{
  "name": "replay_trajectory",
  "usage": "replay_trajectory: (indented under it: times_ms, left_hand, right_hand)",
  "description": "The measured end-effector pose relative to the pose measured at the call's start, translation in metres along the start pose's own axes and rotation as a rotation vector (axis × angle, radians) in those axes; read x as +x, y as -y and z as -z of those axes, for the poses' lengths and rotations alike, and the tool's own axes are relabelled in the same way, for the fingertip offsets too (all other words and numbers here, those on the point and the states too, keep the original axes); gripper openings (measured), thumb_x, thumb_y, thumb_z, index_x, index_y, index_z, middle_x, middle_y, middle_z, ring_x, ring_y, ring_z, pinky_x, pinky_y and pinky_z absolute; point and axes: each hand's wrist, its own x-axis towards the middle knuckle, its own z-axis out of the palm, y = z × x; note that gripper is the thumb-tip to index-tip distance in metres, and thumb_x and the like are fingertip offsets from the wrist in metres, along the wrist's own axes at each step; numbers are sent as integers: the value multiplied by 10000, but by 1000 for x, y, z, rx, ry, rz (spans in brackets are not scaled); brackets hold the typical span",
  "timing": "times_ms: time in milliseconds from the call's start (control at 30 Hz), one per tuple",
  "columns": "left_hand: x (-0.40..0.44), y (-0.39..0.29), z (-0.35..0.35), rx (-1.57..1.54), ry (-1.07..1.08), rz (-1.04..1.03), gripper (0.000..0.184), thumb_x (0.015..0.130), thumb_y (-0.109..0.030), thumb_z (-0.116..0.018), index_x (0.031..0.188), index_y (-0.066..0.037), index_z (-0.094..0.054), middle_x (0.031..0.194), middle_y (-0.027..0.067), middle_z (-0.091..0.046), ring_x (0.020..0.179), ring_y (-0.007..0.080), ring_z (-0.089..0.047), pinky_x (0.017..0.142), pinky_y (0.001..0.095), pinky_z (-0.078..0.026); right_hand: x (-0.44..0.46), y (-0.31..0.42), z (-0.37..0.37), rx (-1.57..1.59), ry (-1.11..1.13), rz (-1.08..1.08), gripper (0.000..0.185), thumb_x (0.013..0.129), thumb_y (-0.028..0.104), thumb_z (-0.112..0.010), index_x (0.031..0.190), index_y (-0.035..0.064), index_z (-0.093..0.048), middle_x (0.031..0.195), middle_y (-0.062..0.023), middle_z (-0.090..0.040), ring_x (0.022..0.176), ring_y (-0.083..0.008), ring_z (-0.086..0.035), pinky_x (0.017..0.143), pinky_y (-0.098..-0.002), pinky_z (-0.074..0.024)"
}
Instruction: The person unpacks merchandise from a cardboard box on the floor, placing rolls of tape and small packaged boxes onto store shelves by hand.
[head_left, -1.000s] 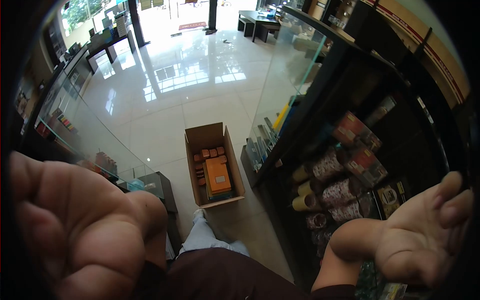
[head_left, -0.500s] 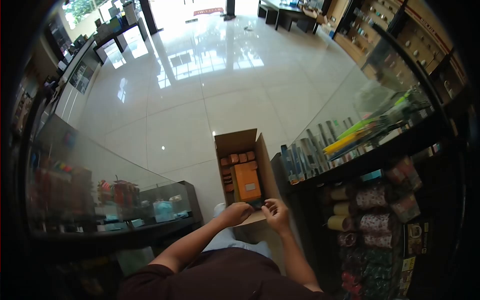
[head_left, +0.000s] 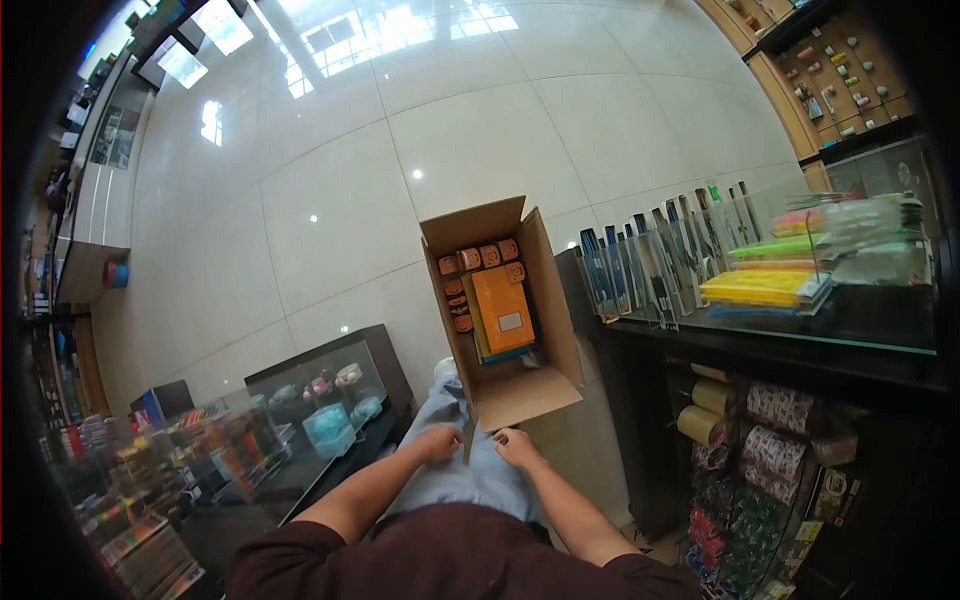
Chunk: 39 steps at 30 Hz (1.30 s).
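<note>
An open cardboard box stands in front of my legs, its near flap folded out toward me. Inside lie an orange notebook-like item with a pale label and several small orange-brown pieces along the far and left sides. My left hand is curled over my lap, beside a narrow tan strip. Close to the flap's near left corner is my right hand, its fingers bent together. Whatever either hand pinches is too small or hidden to make out.
To the right, a glass display counter holds upright packets and yellow and green packs; patterned rolls sit below. A glass case with light-blue items flanks me on the left. Shiny tiled floor extends beyond the box.
Both hands have drawn back from the box's near end toward my lap. The near flap now shows fully. My view has tipped downward, bringing the box and counters closer.
</note>
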Motion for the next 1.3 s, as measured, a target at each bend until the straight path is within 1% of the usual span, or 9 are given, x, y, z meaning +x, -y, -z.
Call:
replay_trajectory:
  times_ms: [200, 300, 433, 500, 567, 700, 933, 1033, 1300]
  left_hand:
    - [108, -27, 19, -97, -58, -99, 202, 801, -155, -602, 919, 1, -653, 876, 215, -673, 873, 379, -650, 777, 444, -514]
    - [213, 4, 19, -64, -253, -213, 171, 812, -144, -602, 881, 10, -623, 889, 236, -660, 858, 408, -642, 755, 444, -515]
    - [322, 2, 63, -215, -481, -250, 170, 842, -128, -567, 923, 5, -635, 878, 264, -634, 874, 432, -618, 750, 457, -502]
    - [387, 24, 64, -240, -543, -53, 222, 882, -156, -566, 1020, 9, -622, 880, 232, -651, 852, 398, -645, 758, 431, -508]
    - [441, 52, 73, -365, -498, 26, 332, 906, -189, -580, 1171, 9, -562, 1008, 196, -656, 939, 331, -655, 792, 384, -508]
    - [506, 66, 113, -349, -426, 227, 508, 853, -117, -593, 1324, -5, -440, 1244, 186, -571, 1158, 319, -557, 955, 384, -464]
    - [577, 97, 137, -77, -546, 77, 783, 781, -121, -715, 1434, -24, -295, 1365, 244, -437, 1262, 352, -470, 1037, 412, -421]
    - [584, 84, 140, 54, -539, 9, 898, 731, -117, -758, 1459, -30, -240, 1404, 255, -382, 1291, 369, -440, 1064, 423, -400]
    - [594, 45, 142, 165, -435, 231, 880, 747, -147, -754, 1444, -24, -231, 1388, 244, -374, 1245, 388, -484, 985, 444, -476]
  right_hand:
    - [91, -17, 12, 128, -36, 66, 234, 842, 129, -648, 1056, 35, -636, 930, -149, -689, 865, -271, -676, 777, -363, -528]
    - [177, -52, 12, 299, -323, 117, 208, 865, 114, -612, 1057, 34, -620, 924, -146, -689, 861, -276, -678, 770, -360, -525]
    - [309, -102, 36, 300, -462, 155, 185, 916, 65, -540, 1091, 29, -584, 967, -105, -666, 905, -199, -651, 800, -312, -499]
    - [379, -134, 43, 306, -577, 267, 232, 918, 85, -546, 1143, 30, -571, 984, -98, -661, 886, -203, -643, 790, -317, -499]
    - [403, -106, 79, 357, -556, 117, 303, 906, 91, -573, 1201, 25, -552, 974, -97, -648, 865, -189, -631, 768, -314, -500]
    - [511, -162, 86, 511, -538, 24, 457, 864, 83, -607, 1297, 17, -478, 999, -113, -624, 904, -189, -616, 800, -309, -487]
    - [569, -177, 91, 843, -545, -104, 670, 805, 14, -632, 1403, -10, -332, 1077, -135, -609, 892, -191, -617, 763, -294, -494]
    - [568, -174, 96, 920, -474, -109, 654, 884, 30, -532, 1466, 4, -234, 1138, -127, -581, 853, -166, -595, 659, -284, -504]
    - [569, -191, 100, 1060, -425, -141, 656, 903, 95, -552, 1478, 78, -237, 1118, -114, -590, 821, -169, -605, 676, -310, -517]
